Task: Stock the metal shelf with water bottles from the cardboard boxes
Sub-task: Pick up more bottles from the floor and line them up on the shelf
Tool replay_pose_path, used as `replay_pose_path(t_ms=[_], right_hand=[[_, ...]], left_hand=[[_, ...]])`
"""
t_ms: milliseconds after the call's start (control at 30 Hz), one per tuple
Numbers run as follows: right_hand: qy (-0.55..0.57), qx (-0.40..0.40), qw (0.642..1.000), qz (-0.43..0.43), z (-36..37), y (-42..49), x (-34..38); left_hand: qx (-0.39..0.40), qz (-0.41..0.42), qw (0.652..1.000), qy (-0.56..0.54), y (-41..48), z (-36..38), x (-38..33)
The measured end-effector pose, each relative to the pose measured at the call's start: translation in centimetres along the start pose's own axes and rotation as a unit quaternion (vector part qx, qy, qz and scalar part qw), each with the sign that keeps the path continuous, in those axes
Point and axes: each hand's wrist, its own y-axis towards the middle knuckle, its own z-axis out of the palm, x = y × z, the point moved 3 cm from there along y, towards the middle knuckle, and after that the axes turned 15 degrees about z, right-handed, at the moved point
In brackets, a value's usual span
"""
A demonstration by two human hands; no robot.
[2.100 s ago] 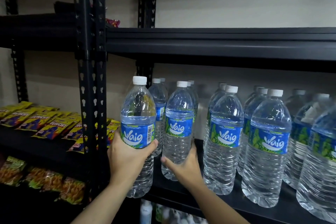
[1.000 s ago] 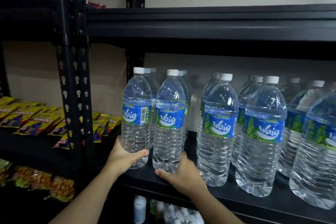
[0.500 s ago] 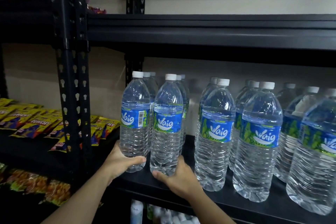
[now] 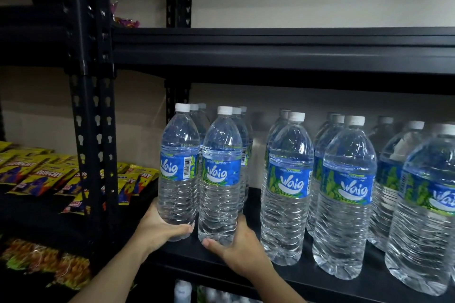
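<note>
Water bottles stand in rows on the metal shelf (image 4: pixel 320 275). Nearest the upright post (image 4: pixel 91 130), the left hand (image 4: pixel 157 229) grips one bottle (image 4: pixel 178 174) low down (thumb in front); the right hand (image 4: pixel 236 246) grips its neighbour (image 4: pixel 221 179).

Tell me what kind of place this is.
Likely a small shop or its stockroom: a black metal shelf holds rows of identical Waig water bottles, and yellow snack packets lie to its left.

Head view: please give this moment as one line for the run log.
left hand: grips base of leftmost front bottle | right hand: grips base of second bottle | both bottles: upright, side by side, at shelf front
</note>
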Motion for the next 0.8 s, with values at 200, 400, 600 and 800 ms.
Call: replay_pose_path(t_ms=[200, 400, 600, 800], right_hand=[[-0.031, 0.01, 0.999, -0.005, 0.02, 0.13, 0.09], [-0.024, 0.009, 1.0, -0.001, 0.06, 0.21, 0.08], [-0.006, 0.006, 1.0, -0.007, -0.22, 0.03, 0.17], [0.003, 0.004, 1.0, -0.011, -0.34, 0.11, -0.01]], left_hand=[[0.008, -0.002, 1.0, -0.015, 0.29, 0.04, 0.27], [-0.006, -0.009, 1.0, -0.006, 0.0, 0.33, 0.01], [-0.021, -0.014, 0.999, 0.028, -0.02, -0.07, 0.37], [-0.03, -0.011, 0.998, 0.046, -0.1, -0.08, 0.33]])
